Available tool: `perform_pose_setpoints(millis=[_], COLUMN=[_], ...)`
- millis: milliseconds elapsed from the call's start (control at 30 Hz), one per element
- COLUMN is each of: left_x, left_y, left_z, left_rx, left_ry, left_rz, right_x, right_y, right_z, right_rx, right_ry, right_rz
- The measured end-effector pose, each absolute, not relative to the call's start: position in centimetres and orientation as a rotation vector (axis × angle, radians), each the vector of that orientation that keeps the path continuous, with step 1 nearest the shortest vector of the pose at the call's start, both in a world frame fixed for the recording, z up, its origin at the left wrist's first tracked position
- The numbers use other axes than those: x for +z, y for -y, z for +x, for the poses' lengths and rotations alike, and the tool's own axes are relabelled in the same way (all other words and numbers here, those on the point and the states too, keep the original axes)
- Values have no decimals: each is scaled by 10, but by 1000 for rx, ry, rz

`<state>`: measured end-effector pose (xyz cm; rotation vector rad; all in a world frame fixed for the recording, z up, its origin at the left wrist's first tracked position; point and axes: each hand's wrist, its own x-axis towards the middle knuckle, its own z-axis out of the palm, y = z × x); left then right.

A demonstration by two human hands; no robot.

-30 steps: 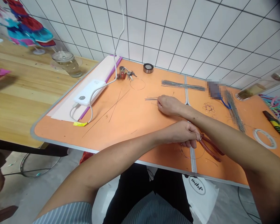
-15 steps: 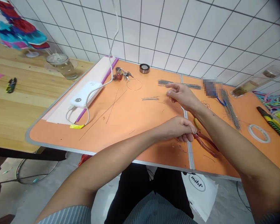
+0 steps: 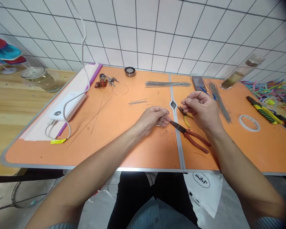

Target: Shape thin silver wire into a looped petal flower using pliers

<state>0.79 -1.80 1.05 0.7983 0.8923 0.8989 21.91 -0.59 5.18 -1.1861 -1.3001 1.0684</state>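
My left hand [image 3: 154, 119] is closed in a pinch over the orange table. A thin bent wire [image 3: 160, 121] shows between its fingers, its full shape too fine to follow. My right hand [image 3: 201, 109] is closed, thumb against fingertips, to the right of the table's grey seam; what it pinches, if anything, is too small to make out. Pliers with red handles [image 3: 193, 136] lie below and between the hands, jaws pointing toward my left hand. Small yellow-handled pliers [image 3: 186, 119] rest just left of my right hand, partly hidden by it.
Bundles of straight wires [image 3: 168, 84] lie toward the wall, with a few short wires [image 3: 137, 102] nearer. Keys [image 3: 111, 80], a roll of black tape [image 3: 130, 72], a white power bank [image 3: 68, 106], a white ring [image 3: 249, 123] and a yellow-black utility knife [image 3: 264, 110] are around.
My right hand has come down toward me, from an extended index finger to a pinch. My left hand has drawn away from the red pliers, now uncovered. The view has shifted right.
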Motion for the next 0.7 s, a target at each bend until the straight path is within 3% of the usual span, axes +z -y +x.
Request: perform_pose_setpoints(millis=[333,500,700], left_x=[11,10,12], left_y=[12,14,19], left_z=[-7,-9,-6], left_rx=[713,624,1064], left_ry=[-1084,-1295,-1468], left_rz=[979,1387,1929], right_x=[40,43,42], right_y=[5,3,9], right_z=[222,225,217], right_rx=[1157,1147,1193], right_ry=[1362,1350,1409], right_rz=[-1161,-1188,-1130])
